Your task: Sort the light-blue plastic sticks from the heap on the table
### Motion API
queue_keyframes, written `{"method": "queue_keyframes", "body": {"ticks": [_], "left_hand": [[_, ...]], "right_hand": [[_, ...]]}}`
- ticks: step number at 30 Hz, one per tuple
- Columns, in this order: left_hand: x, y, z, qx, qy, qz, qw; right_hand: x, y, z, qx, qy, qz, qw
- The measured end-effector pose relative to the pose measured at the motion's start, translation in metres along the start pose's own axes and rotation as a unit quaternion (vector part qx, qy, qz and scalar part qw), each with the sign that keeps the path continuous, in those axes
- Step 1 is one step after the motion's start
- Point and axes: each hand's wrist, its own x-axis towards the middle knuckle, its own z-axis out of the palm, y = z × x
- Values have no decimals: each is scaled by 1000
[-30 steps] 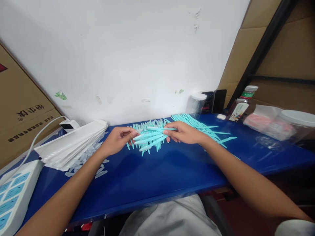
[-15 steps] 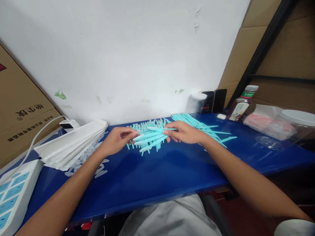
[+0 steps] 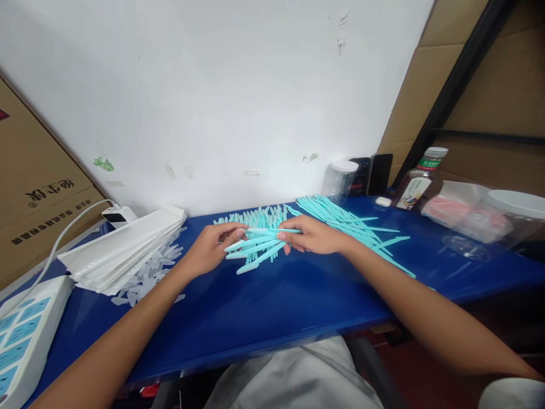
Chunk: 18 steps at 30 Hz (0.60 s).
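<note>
My right hand (image 3: 304,234) is closed around a fanned bunch of slim turquoise eyebrow razors (image 3: 255,247), their pale tips pointing left. With thumb and fingers, my left hand (image 3: 218,244) pinches the left end of the uppermost razor, where a translucent cap seems to sit; the fingers partly hide it. Behind both hands lies a dense row of turquoise razors (image 3: 251,217) with whitish ends, partly covered by the hands. Beside my left forearm is a heap of small translucent caps (image 3: 147,278). A loose pile of longer-looking turquoise razors (image 3: 340,216) spreads out beyond my right hand.
On the blue table (image 3: 264,318), a stack of white sleeves (image 3: 123,250) lies left, near a power strip (image 3: 34,335). A clear jar (image 3: 340,182), phones (image 3: 378,175), a bottle (image 3: 419,179) and a pink-filled bag (image 3: 466,213) stand at right, against wall and cardboard.
Both hands have come closer together, the left moving right and the right slightly left. The fanned razors have shifted slightly left and down, and the left fingers now meet the top razor's end.
</note>
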Motion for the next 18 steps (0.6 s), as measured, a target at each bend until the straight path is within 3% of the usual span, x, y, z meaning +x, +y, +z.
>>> {"method": "queue_keyframes", "body": {"ticks": [4, 8, 12, 15, 18], "left_hand": [[2, -9, -10, 66, 93, -6, 993], [3, -18, -17, 143, 151, -14, 978], [4, -21, -15, 200, 144, 1, 969], [3, -20, -11, 215, 123, 8, 969], [3, -20, -9, 231, 108, 10, 967]], "right_hand": [[2, 4, -4, 17, 55, 22, 998], [5, 16, -9, -26, 156, 65, 985], [12, 35, -8, -94, 258, 95, 957], [21, 46, -2, -181, 330, 114, 919], [30, 48, 9, -233, 334, 126, 904]]}}
